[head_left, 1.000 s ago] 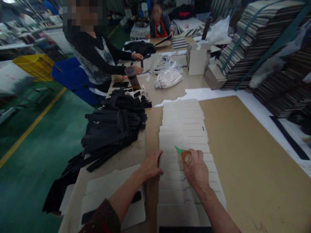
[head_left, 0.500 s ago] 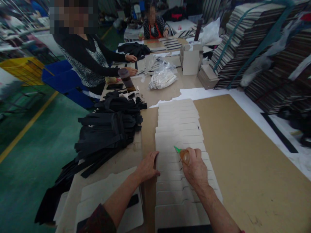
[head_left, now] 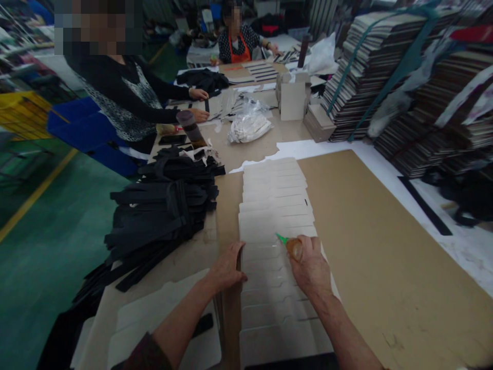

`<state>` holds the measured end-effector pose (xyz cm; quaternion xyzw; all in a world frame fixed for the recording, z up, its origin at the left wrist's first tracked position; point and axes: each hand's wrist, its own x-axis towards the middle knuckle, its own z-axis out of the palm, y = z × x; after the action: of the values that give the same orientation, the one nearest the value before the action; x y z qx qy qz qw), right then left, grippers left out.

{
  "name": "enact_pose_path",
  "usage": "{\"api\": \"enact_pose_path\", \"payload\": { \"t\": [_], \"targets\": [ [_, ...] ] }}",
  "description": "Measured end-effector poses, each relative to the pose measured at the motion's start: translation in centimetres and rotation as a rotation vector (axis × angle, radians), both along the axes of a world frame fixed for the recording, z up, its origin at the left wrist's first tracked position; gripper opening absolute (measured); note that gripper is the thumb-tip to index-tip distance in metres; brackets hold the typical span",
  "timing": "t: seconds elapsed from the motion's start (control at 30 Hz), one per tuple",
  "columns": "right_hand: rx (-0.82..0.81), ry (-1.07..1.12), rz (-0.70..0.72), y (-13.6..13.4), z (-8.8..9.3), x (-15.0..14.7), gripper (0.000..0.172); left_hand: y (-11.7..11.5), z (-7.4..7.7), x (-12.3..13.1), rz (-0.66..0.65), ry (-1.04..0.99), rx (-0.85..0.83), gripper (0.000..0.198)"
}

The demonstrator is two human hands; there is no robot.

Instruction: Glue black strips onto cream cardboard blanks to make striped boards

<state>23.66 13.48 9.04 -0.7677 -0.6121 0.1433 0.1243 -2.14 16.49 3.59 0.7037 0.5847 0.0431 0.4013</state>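
Observation:
A squeeze bottle [head_left: 295,249] of amber liquid with a green nozzle is in my right hand [head_left: 313,267], fingers wrapped round it. The nozzle tip points left, just over the overlapping pale card pieces [head_left: 275,205], which lie in a long column. Thin shiny lines, wet-looking, run across several cards nearer me. My left hand [head_left: 228,267] touches the left edge of the column with thumb and fingers apart, holding nothing. Below my left forearm lie more pale cards [head_left: 131,313] with a black patch.
Black fabric strips [head_left: 162,210] are heaped on the left. A brown board [head_left: 370,231] lies on the right. Tall bound card stacks [head_left: 370,67] stand behind it. A plastic bag [head_left: 250,126] and a dark cup [head_left: 191,128] sit farther back. Two people work across the table.
The view has shifted a little, so most things sit farther left. My right hand and the bottle have moved slightly right across the cards. The far person's hand has reached out to the right.

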Motion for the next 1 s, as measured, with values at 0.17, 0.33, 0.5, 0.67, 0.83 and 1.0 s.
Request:
{"api": "enact_pose_path", "payload": {
  "t": [0.17, 0.33, 0.5, 0.67, 0.83, 1.0],
  "targets": [
    [0.008, -0.039, -0.098, -0.3, -0.2, 1.8, 0.029, 0.0, -0.2, -0.1, 0.003, -0.011, 0.005, 0.097],
    [-0.005, -0.049, -0.124, -0.4, -0.4, 2.2, 0.031, 0.0, -0.5, -0.2, 0.006, -0.026, 0.001, 0.097],
    [-0.016, -0.056, -0.122, -0.3, -0.3, 2.7, 0.029, 0.1, -0.3, -0.1, 0.007, -0.032, -0.003, 0.095],
    [-0.016, -0.088, -0.195, -0.5, -0.2, 3.6, 0.029, 0.1, -0.2, -0.2, 0.005, -0.032, -0.009, 0.093],
    [-0.011, -0.033, -0.102, -0.7, -0.3, 3.1, 0.028, 0.1, -0.4, -0.2, -0.001, -0.027, 0.001, 0.092],
    [0.002, -0.079, -0.219, -0.8, -0.4, 5.1, 0.028, 0.2, -0.5, -0.3, -0.002, -0.032, 0.001, 0.091]
  ]
}}
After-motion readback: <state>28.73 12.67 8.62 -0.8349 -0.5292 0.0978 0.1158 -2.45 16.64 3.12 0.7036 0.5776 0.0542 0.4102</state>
